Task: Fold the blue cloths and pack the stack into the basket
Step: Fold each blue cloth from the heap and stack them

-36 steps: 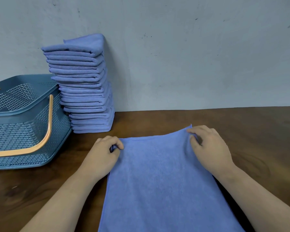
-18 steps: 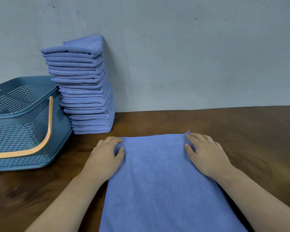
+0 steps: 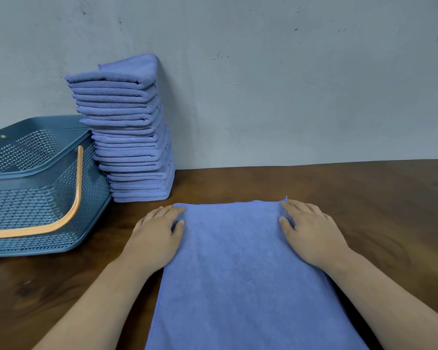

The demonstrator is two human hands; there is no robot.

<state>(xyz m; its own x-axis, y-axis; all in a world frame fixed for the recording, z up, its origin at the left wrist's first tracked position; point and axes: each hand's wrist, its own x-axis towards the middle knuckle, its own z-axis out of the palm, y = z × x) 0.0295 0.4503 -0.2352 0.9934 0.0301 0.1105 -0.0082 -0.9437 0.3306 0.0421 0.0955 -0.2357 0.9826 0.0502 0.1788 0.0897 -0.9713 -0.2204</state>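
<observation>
Wooden table [image 3: 339,198]: blue cloth [image 3: 238,274] flat between left hand [image 3: 154,236], right hand [image 3: 311,236].

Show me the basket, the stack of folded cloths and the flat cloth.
basket [image 3: 23,203]: head view, front mesh wall.
stack of folded cloths [image 3: 129,142]: head view, its front side.
flat cloth [image 3: 238,269]: head view, centre of its top surface.

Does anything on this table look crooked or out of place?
Yes: the stack of folded cloths beside the basket is uneven. Its upper layers sit shifted left of the bottom ones, overhanging toward the basket, so it might tip.
</observation>
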